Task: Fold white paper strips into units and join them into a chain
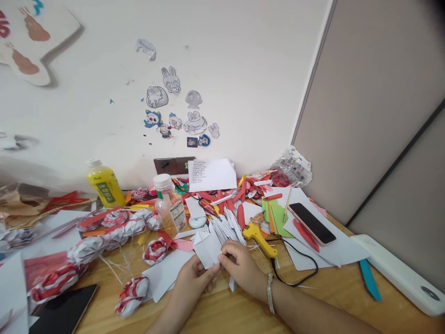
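Note:
Between my two hands is a small piece of white paper (207, 250), with a folded corner at its upper left. My left hand (198, 276) grips its lower edge between thumb and fingers. Pinching the lower right side of the same sheet is my right hand (239, 264), which has a silvery bracelet at the wrist. Just beyond the hands lies a heap of folded white paper strips (227, 227). A yellow glue gun (260, 240) lies to the right of my right hand, its black cord curling over the table.
Red-and-white paper rosettes (134, 294) lie on the left, near a dark tablet (66, 311). A clear bottle (168, 206) and a yellow bottle (106, 183) stand behind. On the right are a phone (313, 223) on white sheets and a long white device (399, 273).

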Motion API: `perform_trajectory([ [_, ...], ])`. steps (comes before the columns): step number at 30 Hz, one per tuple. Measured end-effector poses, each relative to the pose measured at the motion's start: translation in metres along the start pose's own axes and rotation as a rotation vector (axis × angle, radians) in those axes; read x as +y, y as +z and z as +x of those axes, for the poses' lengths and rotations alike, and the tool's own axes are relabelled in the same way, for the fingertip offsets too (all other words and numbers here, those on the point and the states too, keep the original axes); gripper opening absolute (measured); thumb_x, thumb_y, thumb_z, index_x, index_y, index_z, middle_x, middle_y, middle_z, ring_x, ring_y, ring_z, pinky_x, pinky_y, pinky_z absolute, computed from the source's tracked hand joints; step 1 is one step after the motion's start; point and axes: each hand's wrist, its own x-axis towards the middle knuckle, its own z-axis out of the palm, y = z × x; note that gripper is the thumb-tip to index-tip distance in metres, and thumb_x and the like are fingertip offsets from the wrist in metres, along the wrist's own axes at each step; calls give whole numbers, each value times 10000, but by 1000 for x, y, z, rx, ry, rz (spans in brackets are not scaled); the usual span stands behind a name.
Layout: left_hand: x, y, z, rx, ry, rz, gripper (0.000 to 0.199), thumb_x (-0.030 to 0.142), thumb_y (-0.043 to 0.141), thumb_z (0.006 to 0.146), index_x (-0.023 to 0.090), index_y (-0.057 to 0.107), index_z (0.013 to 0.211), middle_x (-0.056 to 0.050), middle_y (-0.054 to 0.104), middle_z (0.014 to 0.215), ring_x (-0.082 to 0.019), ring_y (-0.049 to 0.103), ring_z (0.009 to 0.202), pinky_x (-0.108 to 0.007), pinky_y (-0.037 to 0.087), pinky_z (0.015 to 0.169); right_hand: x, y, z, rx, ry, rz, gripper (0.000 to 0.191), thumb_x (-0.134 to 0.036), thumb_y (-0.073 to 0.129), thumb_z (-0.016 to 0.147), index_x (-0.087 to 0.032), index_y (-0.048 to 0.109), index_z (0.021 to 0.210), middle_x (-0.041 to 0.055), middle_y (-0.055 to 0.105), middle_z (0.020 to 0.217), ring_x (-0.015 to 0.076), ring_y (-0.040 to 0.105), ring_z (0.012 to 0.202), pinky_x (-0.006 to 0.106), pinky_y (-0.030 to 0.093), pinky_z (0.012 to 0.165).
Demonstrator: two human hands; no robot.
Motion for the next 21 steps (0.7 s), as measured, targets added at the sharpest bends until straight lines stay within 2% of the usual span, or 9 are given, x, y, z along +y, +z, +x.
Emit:
perform_trajectory([
  [10,-3,-4,1,-9,-43,35,276,390,660,589,164,511,642,50,597,456,-82,442,320,-197,317,357,5,1,-1,-58,-62,-10,205,-158,473,772,-179,412,577,-26,419,621,125,419,628,228,326,596],
  [15,-2,-5,1,28,-28,57,269,398,628,632,159,512,585,77,520,343,-75,417,303,-181,293,351,0,0,-2,-73,-78,-20,208,-203,449,812,-174,442,607,-17,446,643,128,438,653,235,336,623],
  [21,-3,-5,3,24,19,53,282,404,589,671,178,484,539,66,522,295,-85,433,292,-182,300,355,-1,1,-3,-112,-72,-37,193,-213,604,708,-176,447,602,-29,461,643,129,437,661,224,329,609],
])
